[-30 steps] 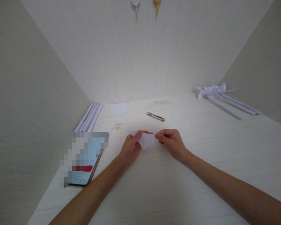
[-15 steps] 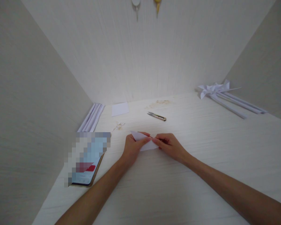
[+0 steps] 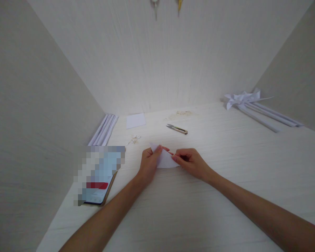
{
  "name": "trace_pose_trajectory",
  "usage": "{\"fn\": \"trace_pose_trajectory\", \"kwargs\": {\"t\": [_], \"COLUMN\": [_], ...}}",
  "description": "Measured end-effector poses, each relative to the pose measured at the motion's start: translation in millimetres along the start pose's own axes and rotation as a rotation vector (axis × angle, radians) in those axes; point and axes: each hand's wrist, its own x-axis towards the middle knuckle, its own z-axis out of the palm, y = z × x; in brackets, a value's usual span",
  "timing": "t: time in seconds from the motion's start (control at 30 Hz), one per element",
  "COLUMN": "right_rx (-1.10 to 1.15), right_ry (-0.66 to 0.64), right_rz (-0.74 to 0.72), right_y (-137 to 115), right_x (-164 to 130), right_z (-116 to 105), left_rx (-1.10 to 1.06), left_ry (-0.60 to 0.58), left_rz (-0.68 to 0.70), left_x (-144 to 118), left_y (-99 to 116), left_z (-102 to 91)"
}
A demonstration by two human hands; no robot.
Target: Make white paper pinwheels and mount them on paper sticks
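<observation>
Both hands pinch a folded piece of white paper [image 3: 168, 161] just above the table, in the middle of the head view. My left hand [image 3: 150, 162] holds its left part, with the thumb on the near face and the fingers behind it. At the right end, my right hand [image 3: 190, 161] grips the edge between thumb and curled fingers. Part of the paper is hidden by the fingers. Beyond the hands lie thread snips [image 3: 177, 129], their blades pointing left.
A phone [image 3: 102, 182], its screen partly blurred, lies at left. Behind it are several white paper rolls [image 3: 103, 129] and a flat white sheet [image 3: 135, 120]. Small scraps [image 3: 134, 139] are scattered nearby. Folded paper pinwheel-like shapes [image 3: 241, 99] and paper sticks [image 3: 267, 113] rest at the far right.
My left thumb has moved up and left along the paper's upper edge, away from my right thumb. More of the paper's face shows between the hands. The view has shifted slightly.
</observation>
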Motion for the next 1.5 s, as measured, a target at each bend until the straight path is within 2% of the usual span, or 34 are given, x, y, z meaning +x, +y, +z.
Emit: {"fn": "trace_pose_trajectory", "kwargs": {"t": [0.17,0.33,0.43,0.57,0.67,0.87,1.0,1.1,1.27,1.5], "right_rx": [0.009,0.021,0.017,-0.011,-0.035,-0.067,-0.056,-0.039,-0.034,-0.019], "right_ry": [-0.014,-0.048,-0.086,-0.074,-0.068,-0.077,-0.064,-0.055,-0.039,-0.01], "right_rz": [0.002,0.017,0.027,0.038,0.04,0.001,0.009,0.008,-0.001,0.026], "right_y": [0,0,0,2,2,0,0,1,0,-3], "right_x": [0,0,0,1,1,1,1,1,1,-1], "right_z": [0,-1,0,1,2,1,1,1,0,-1], "left_rx": [0.002,0.009,0.097,0.224,0.214,0.065,0.164,0.25,0.201,0.246], "left_ry": [0.012,0.135,0.082,0.005,-0.017,-0.054,-0.06,0.012,0.235,0.46], "left_rz": [0.009,0.163,0.151,0.127,0.142,0.082,0.127,0.184,0.279,0.405], "left_x": [2,6,5,2,2,4,4,5,7,5], "left_y": [1,-1,0,0,-1,-1,-1,-3,-4,-2], "left_z": [-0.7,-4.2,-4.5,-2.9,-3.6,-5.6,-5.2,-6.3,-10.6,-13.8]}}
